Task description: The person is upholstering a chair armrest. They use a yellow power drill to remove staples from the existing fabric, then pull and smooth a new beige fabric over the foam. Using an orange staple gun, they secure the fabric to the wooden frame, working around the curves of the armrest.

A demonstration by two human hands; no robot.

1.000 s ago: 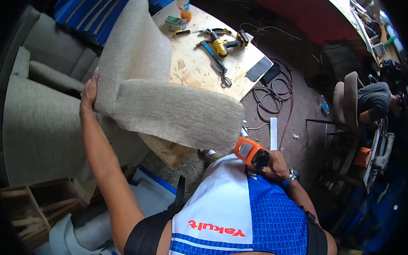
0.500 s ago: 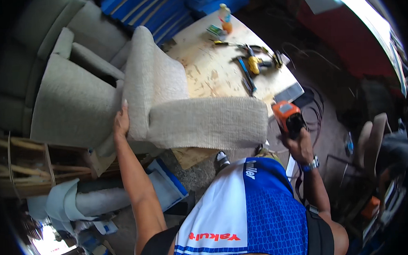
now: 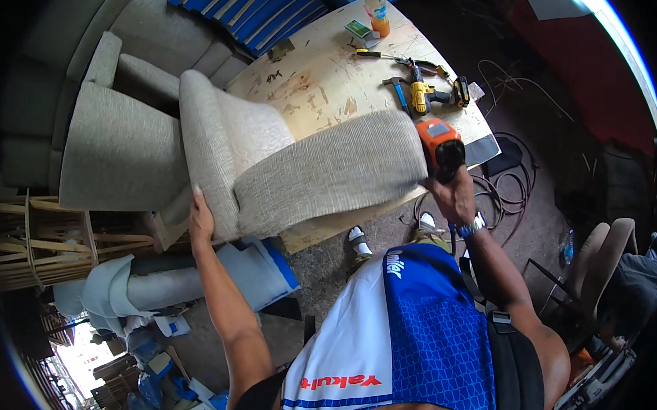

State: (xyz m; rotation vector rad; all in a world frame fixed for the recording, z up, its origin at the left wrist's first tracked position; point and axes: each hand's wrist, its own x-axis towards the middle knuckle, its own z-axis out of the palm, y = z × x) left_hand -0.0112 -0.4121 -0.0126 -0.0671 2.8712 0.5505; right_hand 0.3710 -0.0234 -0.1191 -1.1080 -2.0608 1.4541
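Our widest free room over the bench (image 3: 327, 80) lies behind the padded piece (image 3: 327, 172), where a hand could pass between its upright part and the hammer (image 3: 400, 93). Farther right, the yellow drill (image 3: 420, 95) crowds that side, with the bottle (image 3: 378, 18) and green box (image 3: 358, 29) near the far edge. Along the near side, the padded piece blocks us from our left hand (image 3: 202, 224) across to the orange tool (image 3: 438, 136) in our right hand (image 3: 454, 196); whether tool and padding touch, we cannot tell. Below, open floor (image 3: 322, 267) runs between the foam roll (image 3: 163, 282) and our feet (image 3: 358, 242). Leftward, a grey panel (image 3: 117, 155) hems us in.
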